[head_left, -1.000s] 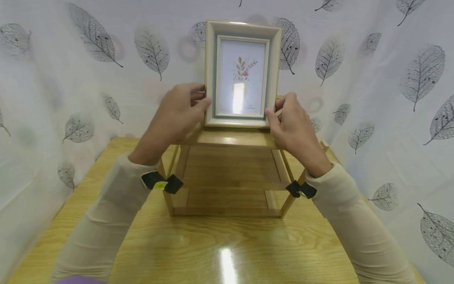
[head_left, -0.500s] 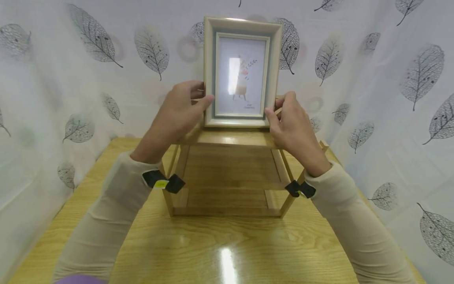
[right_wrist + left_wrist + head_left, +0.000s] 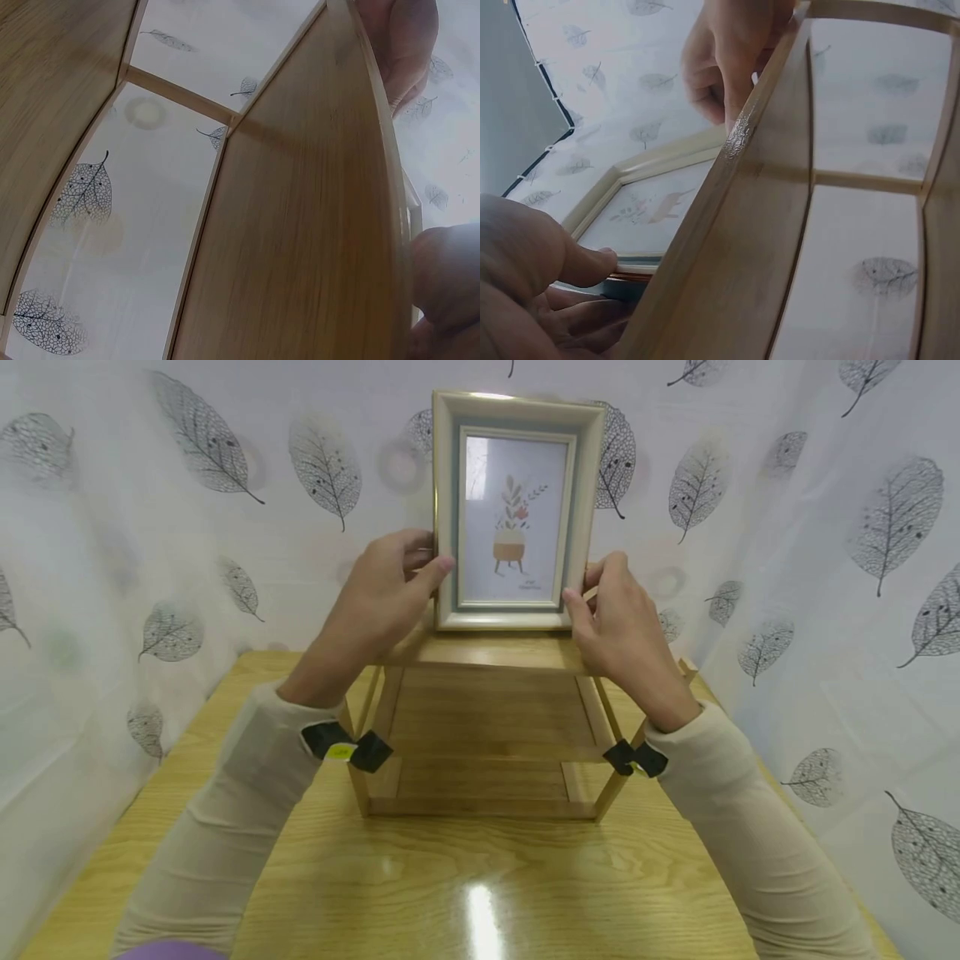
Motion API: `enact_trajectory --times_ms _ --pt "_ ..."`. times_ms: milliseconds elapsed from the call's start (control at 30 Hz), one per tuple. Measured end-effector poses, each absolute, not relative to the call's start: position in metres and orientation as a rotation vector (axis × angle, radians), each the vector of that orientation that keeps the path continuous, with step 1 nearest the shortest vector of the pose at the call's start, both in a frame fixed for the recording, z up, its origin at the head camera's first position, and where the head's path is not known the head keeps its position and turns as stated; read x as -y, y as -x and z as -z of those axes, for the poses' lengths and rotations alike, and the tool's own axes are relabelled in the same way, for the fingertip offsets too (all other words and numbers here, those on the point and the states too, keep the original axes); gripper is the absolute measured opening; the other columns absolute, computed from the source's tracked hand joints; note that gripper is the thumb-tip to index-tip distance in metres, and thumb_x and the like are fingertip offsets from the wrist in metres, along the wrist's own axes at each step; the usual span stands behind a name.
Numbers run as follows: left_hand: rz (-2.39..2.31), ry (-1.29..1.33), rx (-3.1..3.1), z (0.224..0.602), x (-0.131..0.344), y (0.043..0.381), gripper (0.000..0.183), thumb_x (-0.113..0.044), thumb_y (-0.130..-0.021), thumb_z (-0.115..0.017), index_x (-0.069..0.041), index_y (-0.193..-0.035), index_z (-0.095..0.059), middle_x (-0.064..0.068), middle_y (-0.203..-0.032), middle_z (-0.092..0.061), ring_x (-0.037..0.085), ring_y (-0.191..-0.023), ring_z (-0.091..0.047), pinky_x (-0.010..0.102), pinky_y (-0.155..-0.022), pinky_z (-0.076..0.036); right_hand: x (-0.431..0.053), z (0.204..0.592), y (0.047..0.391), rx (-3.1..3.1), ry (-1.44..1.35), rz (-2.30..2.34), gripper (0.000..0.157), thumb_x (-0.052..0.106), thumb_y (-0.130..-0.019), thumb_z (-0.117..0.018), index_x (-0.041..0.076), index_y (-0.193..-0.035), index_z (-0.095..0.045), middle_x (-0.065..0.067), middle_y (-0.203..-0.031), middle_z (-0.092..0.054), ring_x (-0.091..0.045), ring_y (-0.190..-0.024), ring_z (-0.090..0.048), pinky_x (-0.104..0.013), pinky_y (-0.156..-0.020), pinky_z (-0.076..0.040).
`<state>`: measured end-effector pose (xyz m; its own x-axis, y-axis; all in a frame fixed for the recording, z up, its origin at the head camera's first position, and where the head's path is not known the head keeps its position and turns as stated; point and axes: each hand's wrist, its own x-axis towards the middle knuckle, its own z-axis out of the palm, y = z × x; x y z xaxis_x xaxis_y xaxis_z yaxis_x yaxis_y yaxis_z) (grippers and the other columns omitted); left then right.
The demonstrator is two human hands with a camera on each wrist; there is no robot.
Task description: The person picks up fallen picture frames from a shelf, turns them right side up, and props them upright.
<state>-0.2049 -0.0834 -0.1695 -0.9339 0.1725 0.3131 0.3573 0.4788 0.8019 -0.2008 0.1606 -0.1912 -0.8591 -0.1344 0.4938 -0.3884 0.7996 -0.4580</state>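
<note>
A cream picture frame (image 3: 517, 527) with a blue-grey inner border and a potted-plant print stands upright at the top of a wooden shelf rack (image 3: 487, 652). My left hand (image 3: 371, 593) grips its left edge, thumb on the front and fingers behind. Low on the right edge, my right hand (image 3: 622, 618) pinches it between thumb and fingers. In the left wrist view the rack's top board hides part of the picture frame (image 3: 641, 206). The right wrist view shows mostly the underside of that board (image 3: 292, 195), with the picture frame almost wholly hidden.
Beneath the top board the rack has two lower tiers, the middle shelf (image 3: 487, 710) and the bottom one (image 3: 480, 781). It stands on a glossy wood-grain table (image 3: 420, 885). A white leaf-print curtain (image 3: 262, 485) hangs behind and along both sides.
The picture frame has tilted and turned slightly, its top edge rising in view. The glare on its glass has moved to the upper left. Both hands keep their hold, almost still.
</note>
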Motion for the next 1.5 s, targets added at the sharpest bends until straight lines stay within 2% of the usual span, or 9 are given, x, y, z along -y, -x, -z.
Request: enact_trajectory --times_ms 233,467,700,833,967,1133,1300,1500 --pt "1.546 0.455 2.439 0.173 0.084 0.205 0.04 -0.023 -0.096 -0.056 -0.003 -0.129 -0.052 0.01 -0.13 -0.057 0.015 -0.115 -0.058 0.019 -0.087 -0.05 -0.159 0.192 0.201 2.531 -0.41 -0.753 0.025 0.02 -0.097 -0.049 -0.001 -0.109 -0.043 -0.015 -0.096 -0.057 -0.028 -0.079 -0.055 -0.038 -0.066 -0.043" --pt "1.619 0.459 2.378 0.175 0.086 0.203 0.04 -0.022 -0.094 -0.059 -0.001 -0.127 -0.053 0.012 -0.126 -0.06 0.015 -0.111 -0.061 0.02 -0.082 -0.052 -0.158 0.191 0.199 2.535 -0.401 -0.815 0.025 0.015 -0.097 -0.051 -0.002 -0.115 -0.046 -0.017 -0.107 -0.06 -0.027 -0.094 -0.061 -0.04 -0.076 -0.05" --pt "1.655 0.445 2.348 0.177 0.086 0.2 0.038 -0.02 -0.092 -0.061 0.0 -0.124 -0.054 0.013 -0.121 -0.063 0.015 -0.105 -0.064 0.021 -0.079 -0.054 -0.156 0.191 0.195 2.457 -0.396 -0.813 0.033 0.016 -0.095 -0.054 -0.005 -0.121 -0.053 -0.017 -0.113 -0.061 -0.026 -0.089 -0.063 -0.038 -0.072 -0.054" --pt "1.661 0.461 2.326 0.178 0.086 0.199 0.038 -0.021 -0.091 -0.062 0.0 -0.122 -0.054 0.012 -0.118 -0.064 0.014 -0.104 -0.064 0.022 -0.078 -0.054 -0.151 0.191 0.19 2.368 -0.418 -0.759 0.036 0.015 -0.093 -0.057 -0.006 -0.122 -0.054 -0.02 -0.118 -0.061 -0.029 -0.091 -0.065 -0.041 -0.078 -0.053" --pt "1.656 0.46 2.313 0.179 0.087 0.198 0.036 -0.021 -0.091 -0.063 0.0 -0.119 -0.054 0.011 -0.114 -0.066 0.014 -0.102 -0.065 0.022 -0.078 -0.054 -0.144 0.191 0.185 2.302 -0.453 -0.684 0.036 0.015 -0.091 -0.06 -0.006 -0.12 -0.057 -0.021 -0.116 -0.063 -0.031 -0.093 -0.066 -0.043 -0.082 -0.053" --pt "1.663 0.457 2.307 0.18 0.087 0.196 0.034 -0.022 -0.09 -0.064 -0.002 -0.115 -0.053 0.009 -0.111 -0.066 0.014 -0.1 -0.065 0.022 -0.078 -0.054 -0.136 0.193 0.181 2.26 -0.514 -0.625 0.037 0.016 -0.09 -0.062 -0.006 -0.12 -0.058 -0.021 -0.117 -0.062 -0.033 -0.093 -0.065 -0.043 -0.083 -0.053" --pt "1.717 0.489 2.262 0.18 0.085 0.193 0.033 -0.02 -0.09 -0.065 0.0 -0.113 -0.052 0.011 -0.109 -0.066 0.016 -0.099 -0.065 0.023 -0.078 -0.054 -0.129 0.195 0.179 2.252 -0.585 -0.64 0.033 0.015 -0.092 -0.061 -0.005 -0.117 -0.059 -0.021 -0.112 -0.065 -0.032 -0.091 -0.064 -0.042 -0.081 -0.053" --pt "1.648 0.532 2.242 0.183 0.082 0.192 0.032 -0.021 -0.089 -0.066 -0.001 -0.11 -0.052 0.009 -0.105 -0.066 0.016 -0.096 -0.066 0.023 -0.079 -0.054 -0.12 0.196 0.174 2.287 -0.619 -0.659 0.036 0.018 -0.093 -0.061 -0.003 -0.122 -0.058 -0.019 -0.115 -0.064 -0.03 -0.093 -0.063 -0.04 -0.082 -0.052"
